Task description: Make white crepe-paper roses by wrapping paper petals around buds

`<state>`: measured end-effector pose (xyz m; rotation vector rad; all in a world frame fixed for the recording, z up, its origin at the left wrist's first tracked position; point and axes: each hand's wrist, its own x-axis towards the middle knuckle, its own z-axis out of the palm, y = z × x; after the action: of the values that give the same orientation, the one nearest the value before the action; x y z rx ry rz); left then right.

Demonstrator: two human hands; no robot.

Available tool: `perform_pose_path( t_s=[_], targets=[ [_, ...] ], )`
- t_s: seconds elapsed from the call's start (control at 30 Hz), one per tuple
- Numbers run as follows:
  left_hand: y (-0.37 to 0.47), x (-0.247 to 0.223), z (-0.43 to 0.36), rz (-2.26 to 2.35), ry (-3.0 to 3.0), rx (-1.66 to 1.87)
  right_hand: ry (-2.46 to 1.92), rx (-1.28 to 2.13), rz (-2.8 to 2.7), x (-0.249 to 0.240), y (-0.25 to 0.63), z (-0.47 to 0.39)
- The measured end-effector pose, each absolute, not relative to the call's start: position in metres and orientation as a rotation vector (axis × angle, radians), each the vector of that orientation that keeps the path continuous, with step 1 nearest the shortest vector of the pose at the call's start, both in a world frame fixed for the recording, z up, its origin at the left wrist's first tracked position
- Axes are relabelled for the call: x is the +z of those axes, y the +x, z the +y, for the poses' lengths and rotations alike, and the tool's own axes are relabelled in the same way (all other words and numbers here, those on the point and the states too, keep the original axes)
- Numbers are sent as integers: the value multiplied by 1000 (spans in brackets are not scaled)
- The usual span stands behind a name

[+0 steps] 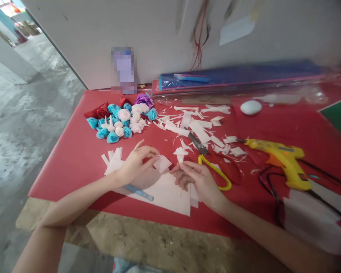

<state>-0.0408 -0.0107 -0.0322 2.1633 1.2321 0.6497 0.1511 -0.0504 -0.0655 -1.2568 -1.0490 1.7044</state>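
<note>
Left of the yellow glue gun (293, 167), its markings (287, 152) too blurred to read, the person's left hand (138, 162) pinches a white piece (162, 164) and the right hand (198, 176) grips a white flower (180, 152).

Bent fingers (148, 151); inward-slanted forearms (85, 199)

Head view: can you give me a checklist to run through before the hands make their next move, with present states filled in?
1. Left hand has a grip on the small white piece: ok, held at the fingertips.
2. Right hand has a grip on the white flower: ok, its wide end up.
3. Scissors out of the hands: ok, lying on the table.
4. Scissors free of scraps: not ok, white scraps lie around the blades.
5. Yellow glue gun out of the hands: ok, on the table.
6. Glue gun hot: cannot tell.
</note>
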Motion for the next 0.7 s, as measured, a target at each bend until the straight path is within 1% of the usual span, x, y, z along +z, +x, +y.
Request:
perform_pose_path(
  t_s=[0.23,0.37,0.43,0.6,0.67,0.7],
  targets=[
    [-40,-1,-14,1234,2067,849,-1094,1444,-1366,-33,154,-51],
    [-29,19,-20,1085,2084,939,-936,1054,-1731,-14,157,-50],
    [-23,27,-21,1011,2127,992,-860,926,-1837,-9,159,-50],
    [-19,46,-33,951,2165,1272,-792,694,-1894,-4,165,-53],
    [-22,54,-51,797,2156,1229,-807,597,-1886,-5,167,-56],
    [-24,58,-62,816,2096,1213,-816,568,-1884,-6,168,-57]
  ],
)
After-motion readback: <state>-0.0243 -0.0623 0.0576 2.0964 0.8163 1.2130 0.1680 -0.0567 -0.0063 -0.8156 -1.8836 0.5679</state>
